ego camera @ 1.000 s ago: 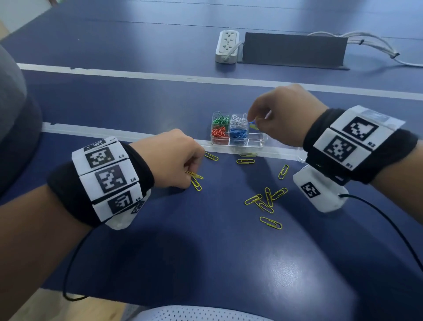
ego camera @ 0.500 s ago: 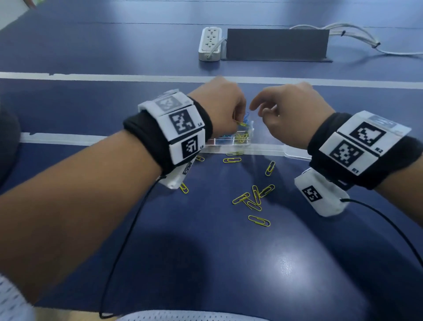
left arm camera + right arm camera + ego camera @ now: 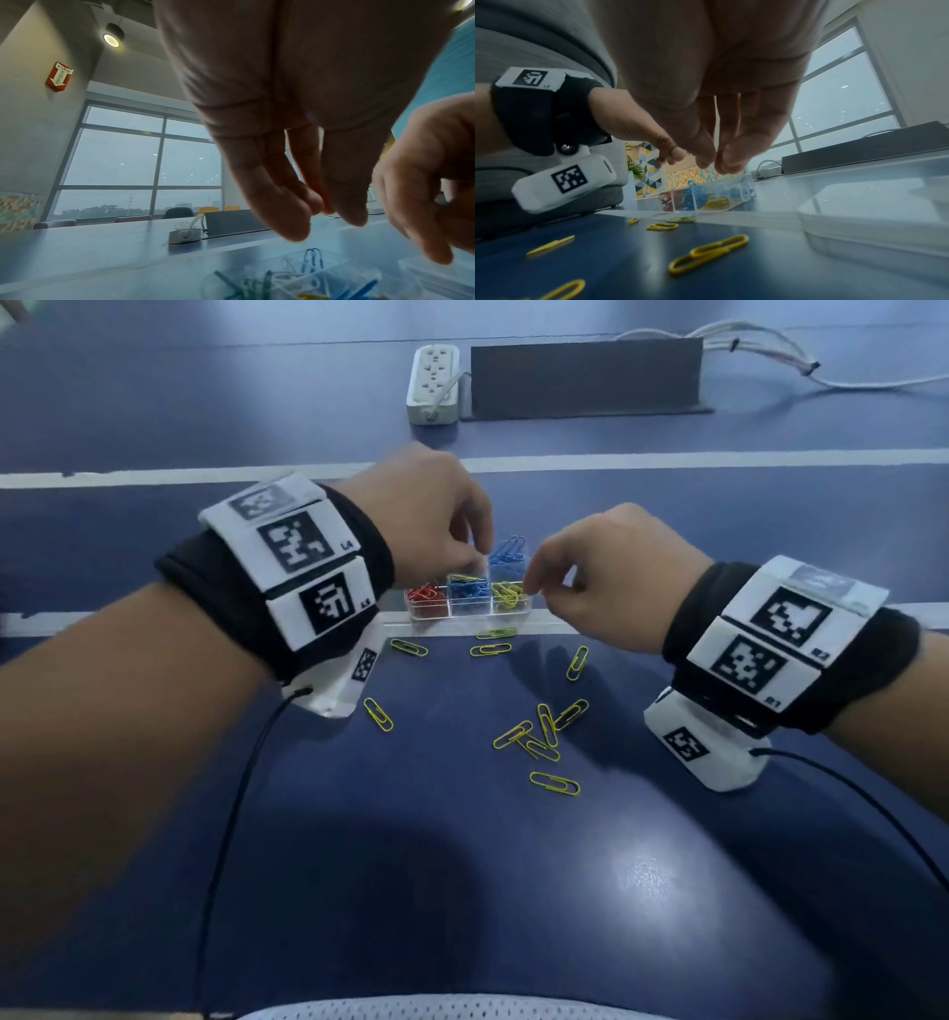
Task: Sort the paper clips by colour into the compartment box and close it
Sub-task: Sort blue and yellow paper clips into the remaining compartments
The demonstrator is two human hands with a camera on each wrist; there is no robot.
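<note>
The left hand (image 3: 431,516) is hovering over the box (image 3: 464,600) now, having come up from the worktop (image 3: 462,865) at 9 o'clock; its grip is narrow, fingers hanging, nothing seen in them. The right hand (image 3: 611,577), at 3 o'clock of the box, is dangling fingertips together, apparently empty. The right wrist view is showing the clear lid (image 3: 875,219). Yellow clips (image 3: 544,731) are lying loose at 6 o'clock.
</note>
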